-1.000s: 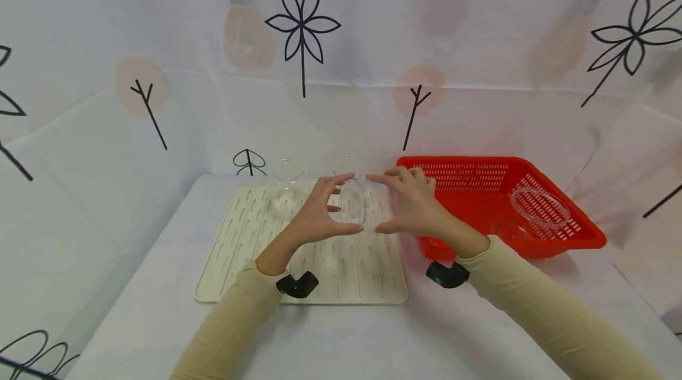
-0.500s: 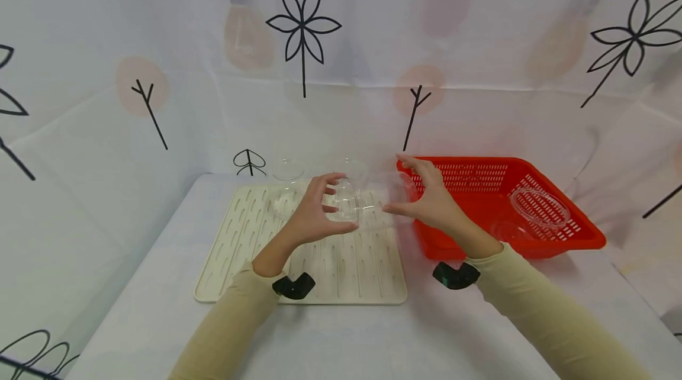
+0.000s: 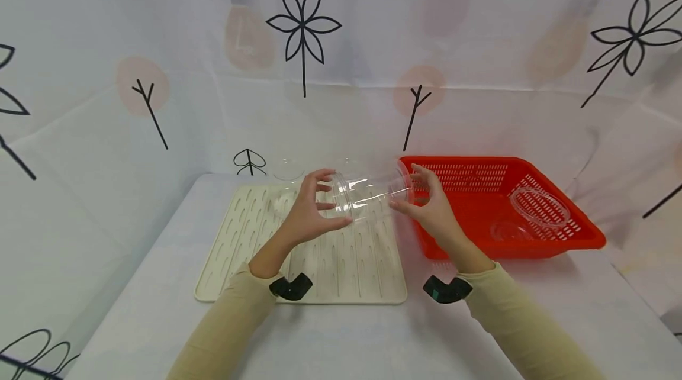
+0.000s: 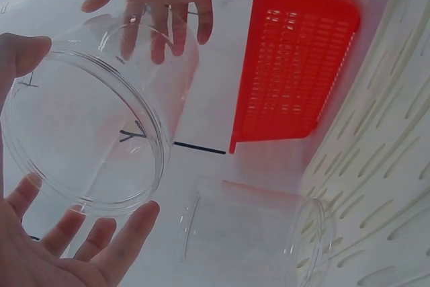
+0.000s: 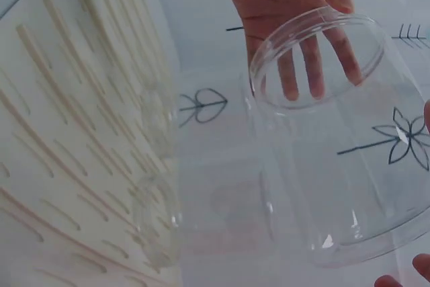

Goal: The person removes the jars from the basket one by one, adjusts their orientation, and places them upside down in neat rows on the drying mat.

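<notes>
Both hands have the clear plastic cylindrical jar [image 3: 373,193] sideways above the cream ribbed mat [image 3: 351,267] – left hand [image 3: 309,211] spread wide gripping the rim, right hand [image 3: 439,208] holding the base end. Pretty snug by the red perforated plastic basket's [image 3: 463,202] left edge – more room nearer us, white tabletop [image 3: 373,338] past the mat's front edge

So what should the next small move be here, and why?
Probably tip the clear jar to vertical over the ridged mat: the left hand and right hand hold it sideways by its ends, raised, while another jar stands vertically on the mat.
</notes>
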